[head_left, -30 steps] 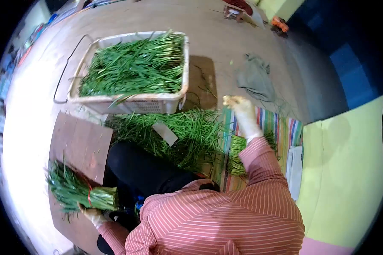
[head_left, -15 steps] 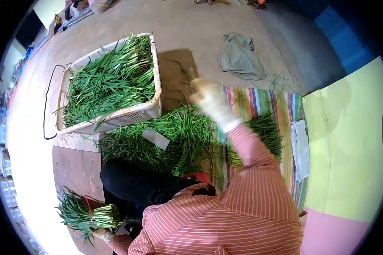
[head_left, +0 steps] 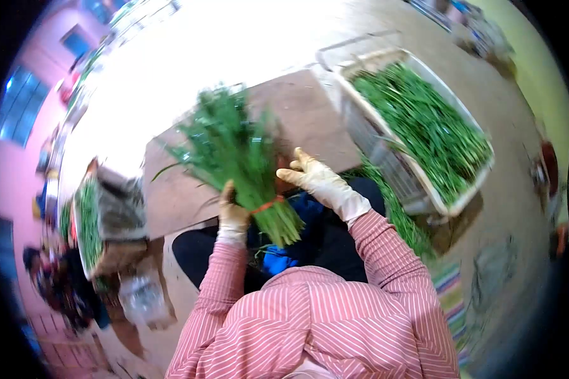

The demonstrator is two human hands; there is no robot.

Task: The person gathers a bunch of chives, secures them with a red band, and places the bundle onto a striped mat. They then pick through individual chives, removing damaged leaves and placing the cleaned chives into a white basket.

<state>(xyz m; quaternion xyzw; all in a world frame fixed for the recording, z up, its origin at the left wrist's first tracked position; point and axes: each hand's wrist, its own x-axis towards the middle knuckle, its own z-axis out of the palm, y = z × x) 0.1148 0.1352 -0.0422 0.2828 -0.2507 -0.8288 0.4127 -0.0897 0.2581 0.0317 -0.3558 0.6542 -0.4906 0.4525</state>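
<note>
Head view shows, likely mid-positioning, a leafy green bunch (head_left: 239, 155) in an orange-red band (head_left: 269, 204) above the lap (head_left: 338, 256), white-gloved left hand (head_left: 232, 218) against it, closure unclear, white-gloved right hand (head_left: 325, 184) spread beside; steadying calls for two-sided support.

Bundle (head_left: 240, 148): long green leaves, motion-blurred, fanning toward 11 o'clock
Stems (head_left: 282, 226): paler green, packed, ends toward 5 o'clock
Band (head_left: 269, 204): orange-red, around the stems
Place: in the left hand (head_left: 231, 213), partly over the bench (head_left: 313, 117)
</note>
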